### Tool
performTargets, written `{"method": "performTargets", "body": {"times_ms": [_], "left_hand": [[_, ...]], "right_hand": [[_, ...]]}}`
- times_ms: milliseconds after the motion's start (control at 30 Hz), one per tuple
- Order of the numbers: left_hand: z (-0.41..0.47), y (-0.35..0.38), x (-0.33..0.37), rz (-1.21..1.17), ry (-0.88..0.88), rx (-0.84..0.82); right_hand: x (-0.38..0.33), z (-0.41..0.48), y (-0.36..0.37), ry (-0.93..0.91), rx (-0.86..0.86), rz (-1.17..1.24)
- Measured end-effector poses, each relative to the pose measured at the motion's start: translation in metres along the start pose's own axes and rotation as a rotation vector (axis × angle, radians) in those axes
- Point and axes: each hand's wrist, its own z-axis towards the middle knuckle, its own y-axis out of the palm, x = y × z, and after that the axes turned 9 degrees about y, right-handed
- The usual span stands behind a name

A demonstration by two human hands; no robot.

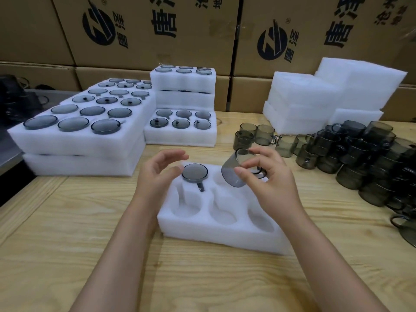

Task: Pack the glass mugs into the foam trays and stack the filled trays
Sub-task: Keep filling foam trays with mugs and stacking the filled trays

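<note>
The right hand (267, 176) pinches a tilted smoky glass mug (233, 174) by rim and wall, over the far row of the foam tray (225, 235) in the middle of the table (67, 221). The left hand (157, 174), fingers loosely spread, hovers beside a seated mug (194, 172) at the tray's far-left corner. The glass looks light, stiff, slick and breakable, so it is best gripped by the wall, leaving the handle free for its slot.

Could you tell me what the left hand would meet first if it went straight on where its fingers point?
Probably the tilted mug in the right hand: the left hand points rightward above the seated mug in the tray, though depth is unclear.
</note>
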Motion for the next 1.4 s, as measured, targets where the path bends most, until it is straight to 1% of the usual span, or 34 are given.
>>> {"method": "performTargets", "body": {"times_ms": [100, 167, 233, 267, 333, 400, 500, 567, 667, 733, 833, 933, 1033, 1100, 1167, 1400], "left_hand": [[-0.003, 0.005, 0.012, 0.247, 0.160, -0.090], [-0.006, 0.017, 0.021, 0.362, 0.229, -0.218], [-0.009, 0.035, 0.027, 0.431, 0.183, -0.380], [-0.009, 0.045, 0.028, 0.456, 0.144, -0.426], [-0.007, 0.059, 0.026, 0.504, 0.128, -0.419], [-0.002, 0.064, 0.025, 0.533, 0.162, -0.413], [0.009, 0.058, 0.020, 0.474, 0.161, -0.461], [0.012, 0.052, 0.017, 0.442, 0.163, -0.477], [0.009, 0.047, 0.012, 0.353, 0.161, -0.452], [0.006, 0.047, 0.009, 0.308, 0.159, -0.445], [0.004, 0.048, 0.002, 0.331, 0.164, -0.419], [0.004, 0.046, 0.000, 0.322, 0.089, -0.413], [0.004, 0.047, -0.002, 0.397, 0.063, -0.433], [0.003, 0.049, -0.003, 0.495, 0.087, -0.444], [0.002, 0.050, -0.002, 0.544, 0.117, -0.439], [0.001, 0.050, -0.001, 0.534, 0.112, -0.415]], "right_hand": [[0.000, -0.001, 0.004, 0.008, 0.003, 0.033], [0.000, -0.001, 0.005, 0.001, 0.018, 0.053], [-0.001, -0.001, 0.005, -0.005, 0.033, 0.075], [0.000, -0.002, 0.004, 0.002, 0.040, 0.096], [0.001, -0.002, 0.002, 0.021, 0.048, 0.138], [0.003, -0.001, 0.000, 0.050, 0.046, 0.196], [0.004, 0.003, -0.004, 0.137, 0.036, 0.378], [0.006, 0.005, -0.005, 0.174, -0.017, 0.451], [0.008, 0.005, -0.005, 0.162, -0.115, 0.522], [0.009, 0.005, -0.004, 0.149, -0.121, 0.497], [0.010, 0.005, -0.003, 0.136, -0.108, 0.409], [0.010, 0.004, -0.002, 0.140, -0.109, 0.335], [0.011, 0.005, 0.001, 0.149, -0.103, 0.274], [0.012, 0.006, 0.002, 0.153, -0.093, 0.225], [0.012, 0.008, 0.003, 0.157, -0.079, 0.197], [0.014, 0.011, 0.005, 0.187, -0.080, 0.169]]}}
